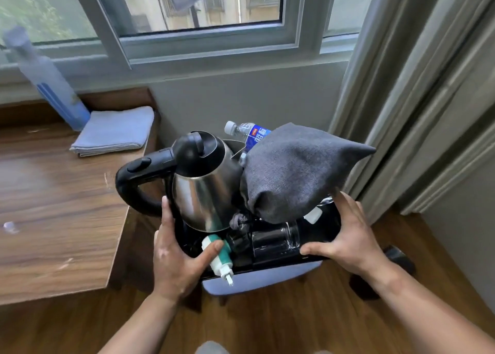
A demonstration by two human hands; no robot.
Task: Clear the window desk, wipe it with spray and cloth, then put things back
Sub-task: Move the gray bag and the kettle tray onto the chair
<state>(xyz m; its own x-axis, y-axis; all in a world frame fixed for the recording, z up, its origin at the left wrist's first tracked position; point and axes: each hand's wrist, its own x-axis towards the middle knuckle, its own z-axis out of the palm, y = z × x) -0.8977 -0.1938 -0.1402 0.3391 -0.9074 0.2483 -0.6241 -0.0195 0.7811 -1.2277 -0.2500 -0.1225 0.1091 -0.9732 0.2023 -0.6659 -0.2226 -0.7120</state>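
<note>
A black tray (325,232) rests above a blue-grey chair seat (257,274). My left hand (175,257) grips its left edge and my right hand (348,236) grips its right edge. On the tray stand a steel kettle (206,190) with a black handle, a grey cloth bag (294,174), a water bottle (247,131), a clear glass (276,238) lying on its side and a green-and-white plug-in device (218,260). The wooden window desk (56,211) lies to the left, with a folded light-blue cloth (115,131) and a spray bottle (45,78) at its back.
Grey curtains (407,86) hang at the right, close to the tray. The window (203,13) and a grey wall run behind the desk. A dark object (396,257) sits on the wooden floor by the chair. A small clear item (10,226) lies on the desk's left.
</note>
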